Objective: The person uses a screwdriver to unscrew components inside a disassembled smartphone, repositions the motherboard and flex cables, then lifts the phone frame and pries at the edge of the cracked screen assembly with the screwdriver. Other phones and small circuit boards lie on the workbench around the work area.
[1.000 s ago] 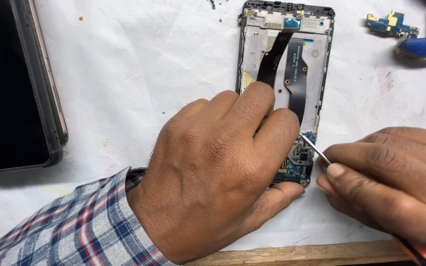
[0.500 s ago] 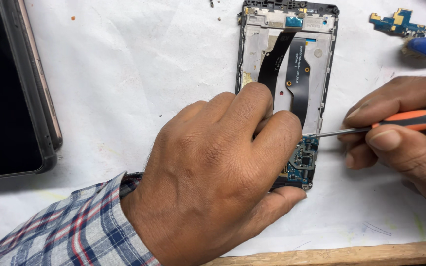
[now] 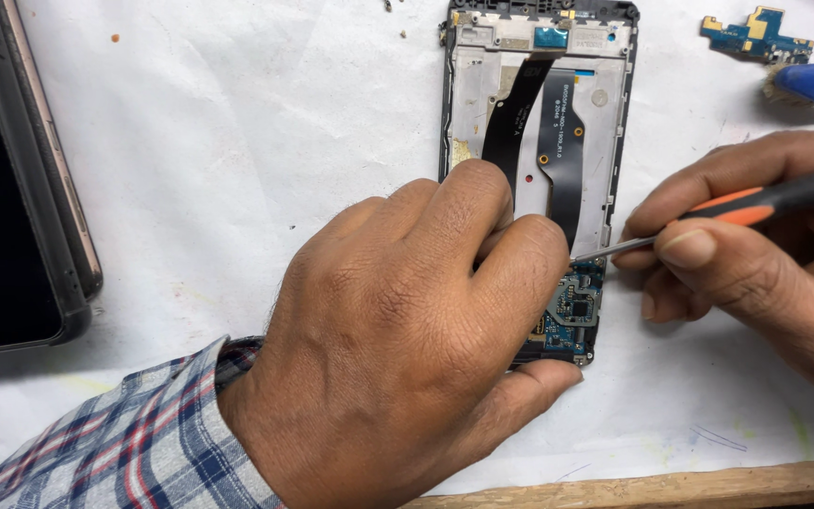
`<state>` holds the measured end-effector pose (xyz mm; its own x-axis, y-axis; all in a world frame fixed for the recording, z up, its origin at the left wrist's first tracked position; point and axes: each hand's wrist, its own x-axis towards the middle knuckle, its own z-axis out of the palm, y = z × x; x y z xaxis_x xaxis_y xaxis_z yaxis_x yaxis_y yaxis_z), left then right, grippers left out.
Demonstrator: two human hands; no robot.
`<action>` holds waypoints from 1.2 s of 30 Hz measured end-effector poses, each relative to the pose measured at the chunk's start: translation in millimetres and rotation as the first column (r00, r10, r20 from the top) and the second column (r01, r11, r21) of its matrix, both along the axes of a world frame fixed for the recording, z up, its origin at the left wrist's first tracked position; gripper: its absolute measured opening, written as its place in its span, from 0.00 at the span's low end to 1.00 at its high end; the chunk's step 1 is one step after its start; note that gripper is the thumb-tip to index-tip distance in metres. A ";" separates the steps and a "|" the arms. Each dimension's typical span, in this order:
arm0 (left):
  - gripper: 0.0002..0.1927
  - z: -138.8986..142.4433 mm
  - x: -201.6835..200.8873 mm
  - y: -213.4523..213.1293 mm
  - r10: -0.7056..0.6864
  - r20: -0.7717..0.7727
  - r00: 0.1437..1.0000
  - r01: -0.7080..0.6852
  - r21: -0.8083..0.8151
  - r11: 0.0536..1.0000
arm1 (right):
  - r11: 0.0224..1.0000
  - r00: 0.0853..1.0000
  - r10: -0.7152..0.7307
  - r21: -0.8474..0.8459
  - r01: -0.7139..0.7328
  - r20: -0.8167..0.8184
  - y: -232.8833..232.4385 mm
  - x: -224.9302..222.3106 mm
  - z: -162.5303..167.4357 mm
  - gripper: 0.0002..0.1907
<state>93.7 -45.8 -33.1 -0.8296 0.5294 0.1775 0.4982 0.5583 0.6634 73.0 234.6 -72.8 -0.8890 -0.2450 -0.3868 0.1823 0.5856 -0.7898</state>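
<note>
Screwdriver (image 3: 756, 203) tip on phone frame (image 3: 614, 141) — steadied

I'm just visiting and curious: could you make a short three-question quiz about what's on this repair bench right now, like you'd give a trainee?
1. True or false: the left hand rests on the lower part of the opened phone frame.
2. Which does the right hand hold? A) tweezers B) a screwdriver with an orange and black handle C) a brush
3. Fill in: the tool's metal tip meets the frame just above the small blue ____ at its lower end.

Key
1. True; the fingers cover the lower half.
2. B
3. circuit board
</note>
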 end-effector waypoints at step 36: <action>0.29 -5.7 -2.2 -0.5 -0.005 0.011 1.000 0.005 0.002 1.000 | 0.994 0.998 0.022 0.110 -0.028 0.063 -18.8 -14.2 2.0 0.24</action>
<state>91.5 -46.3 -38.7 -0.8288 0.5334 0.1690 0.4935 0.5545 0.6701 58.8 215.8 -70.8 -0.8569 -0.2196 -0.4663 0.2126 0.6736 -0.7079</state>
